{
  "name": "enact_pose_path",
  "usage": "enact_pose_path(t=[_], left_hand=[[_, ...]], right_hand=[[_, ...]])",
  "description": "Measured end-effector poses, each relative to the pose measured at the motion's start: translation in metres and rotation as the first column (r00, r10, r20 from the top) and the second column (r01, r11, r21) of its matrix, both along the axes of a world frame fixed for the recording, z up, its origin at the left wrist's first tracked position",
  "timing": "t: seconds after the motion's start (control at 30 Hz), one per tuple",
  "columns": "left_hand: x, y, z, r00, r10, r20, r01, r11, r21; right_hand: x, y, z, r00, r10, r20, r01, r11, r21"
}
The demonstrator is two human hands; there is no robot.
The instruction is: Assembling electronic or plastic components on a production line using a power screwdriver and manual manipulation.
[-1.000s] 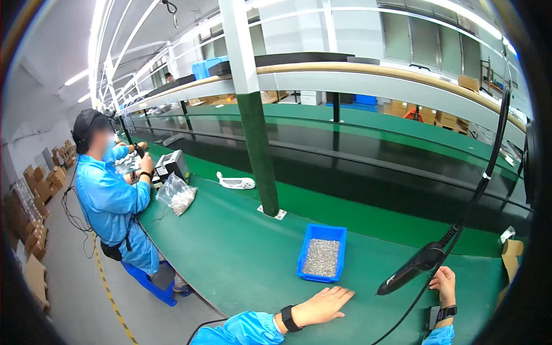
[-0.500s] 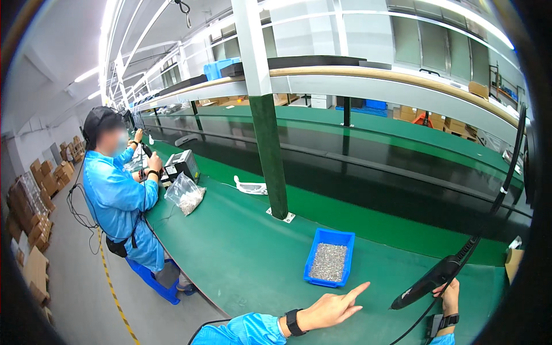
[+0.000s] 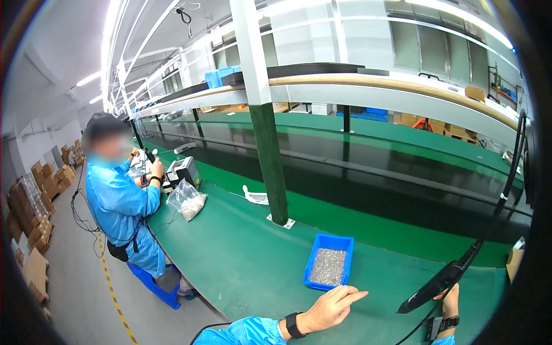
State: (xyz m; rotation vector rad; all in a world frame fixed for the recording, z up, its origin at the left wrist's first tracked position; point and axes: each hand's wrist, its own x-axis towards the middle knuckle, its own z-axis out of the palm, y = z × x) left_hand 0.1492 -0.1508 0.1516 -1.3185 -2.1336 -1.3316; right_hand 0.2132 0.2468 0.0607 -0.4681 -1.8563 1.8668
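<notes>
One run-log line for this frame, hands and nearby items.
left hand: empty, forefinger out, near blue bin of small metal parts | right hand: holds black power screwdriver

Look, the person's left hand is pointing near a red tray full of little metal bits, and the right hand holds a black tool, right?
Not quite: the tray is blue, not red, as the head view shows. The left hand does point beside it, and the right hand holds the black tool.

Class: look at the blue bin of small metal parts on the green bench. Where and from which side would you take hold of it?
Probably grip the blue bin by its near short rim, coming from the person's side. That raised edge faces the left hand, which is closest, and the open top leaves the rim free.
</notes>
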Motion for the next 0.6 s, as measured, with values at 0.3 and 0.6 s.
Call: enact_pose_path(t=[0.3, 0.6], left_hand=[[-0.005, 0.014, 0.038, 0.972, -0.057, -0.228, 0.063, 0.998, 0.018], [0.005, 0.037, 0.135, 0.925, 0.016, -0.38, 0.195, 0.839, 0.509]], right_hand=[[0.001, 0.003, 0.013, 0.992, 0.073, 0.105, -0.065, 0.995, -0.076], [0.0, -0.003, 0.014, 0.987, 0.033, 0.158, -0.026, 0.998, -0.049]])
